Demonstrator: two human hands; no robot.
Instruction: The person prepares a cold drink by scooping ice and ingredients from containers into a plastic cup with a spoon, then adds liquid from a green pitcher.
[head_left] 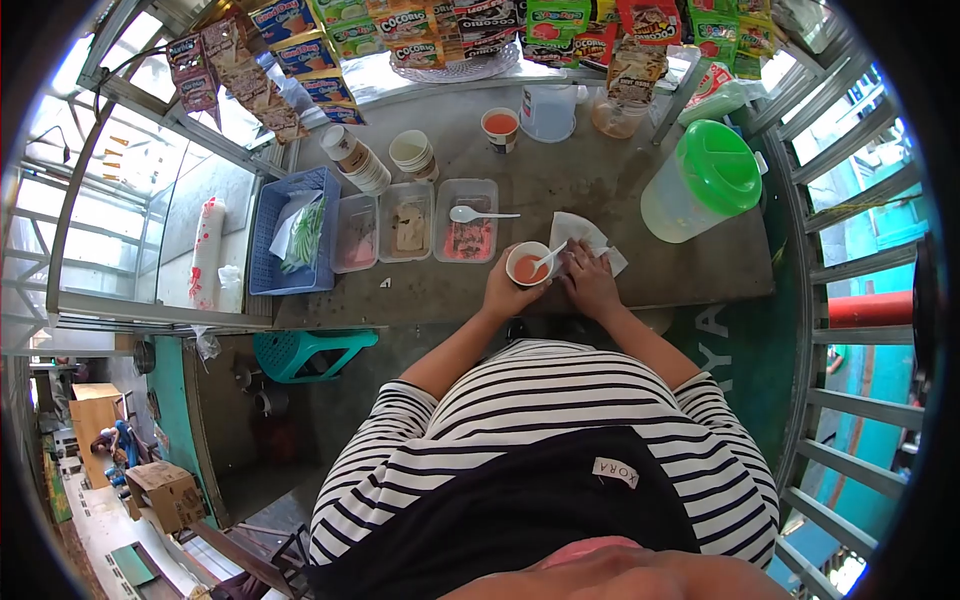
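Holding a round white paper cup (pixel 518 253) of orange liquid (pixel 526 270) in the curled left hand (pixel 510 293) near the grey counter edge (pixel 700 292), resting the loosely bent right hand (pixel 592 286) on white tissue (pixel 574 226) with unclear grip.

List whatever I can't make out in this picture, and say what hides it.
All in the head view:
- Bowl end of the white spoon: sunk in the orange liquid.
- Lower outside of the held cup: behind the left hand.
- Part of the white tissue: under the right hand.
- Tops of some hanging packets: cut off by the top edge.
- Contents of the green-lidded jug: blurred by its cloudy wall.
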